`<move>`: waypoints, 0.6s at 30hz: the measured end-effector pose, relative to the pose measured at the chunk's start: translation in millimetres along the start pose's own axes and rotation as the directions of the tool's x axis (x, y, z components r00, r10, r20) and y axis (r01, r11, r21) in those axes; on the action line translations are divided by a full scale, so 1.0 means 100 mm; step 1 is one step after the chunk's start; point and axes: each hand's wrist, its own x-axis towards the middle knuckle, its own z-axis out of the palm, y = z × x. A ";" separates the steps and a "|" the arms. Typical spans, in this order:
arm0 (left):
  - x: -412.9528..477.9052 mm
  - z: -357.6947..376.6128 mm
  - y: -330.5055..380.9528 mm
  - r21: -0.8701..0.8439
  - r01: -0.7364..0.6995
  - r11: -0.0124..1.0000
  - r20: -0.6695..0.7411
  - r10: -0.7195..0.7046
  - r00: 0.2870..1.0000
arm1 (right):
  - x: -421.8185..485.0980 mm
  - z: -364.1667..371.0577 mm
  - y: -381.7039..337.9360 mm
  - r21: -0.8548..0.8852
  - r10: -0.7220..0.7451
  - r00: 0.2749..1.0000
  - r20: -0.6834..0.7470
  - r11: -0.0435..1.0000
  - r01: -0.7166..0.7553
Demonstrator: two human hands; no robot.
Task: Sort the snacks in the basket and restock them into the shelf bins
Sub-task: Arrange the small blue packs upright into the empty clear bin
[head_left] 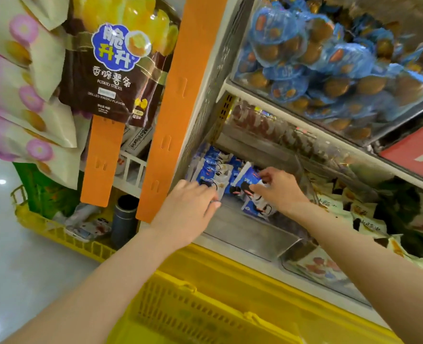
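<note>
Mid-frame, one clear bin point(242, 227) holds roughly eight blue-and-white packets point(210, 167); left hand point(188, 207) curls fingers round one, right hand point(277, 187) pinches another.

A brown bag point(111, 70) hanging on the left carried a blue cloud logo point(116, 47) with "脆升升" in white and yellow. Below the logo it read "香脆薯条", then "POTATO STICKS", and lower down "GRILLED WAGYU FLAVOR". The finer print near the bag's bottom edge was too small to read. A white wrapper point(137, 142) under it bore a line of turned Chinese characters, not legible. The blue and white packets point(212, 167) had print too small to make out. The cream pouches point(369, 227) showed blurred dark characters. A red sign point(414, 155) showed only white strokes, cut off.
</note>
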 end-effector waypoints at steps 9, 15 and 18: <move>0.00 0.12 -0.01 -0.006 -0.033 0.999 -0.113 0.032 0.993 | 0.52 0.48 -0.03 -0.235 -0.053 0.965 0.256 0.965 0.116; 0.00 0.12 -0.02 -0.005 -0.037 0.999 -0.123 0.036 0.992 | 0.54 0.53 0.05 -0.207 -0.154 0.961 0.232 0.957 0.203; 0.01 0.14 -0.02 -0.019 -0.014 1.000 -0.114 0.011 0.993 | 0.54 0.51 0.06 -0.267 -0.169 0.957 0.236 0.935 0.232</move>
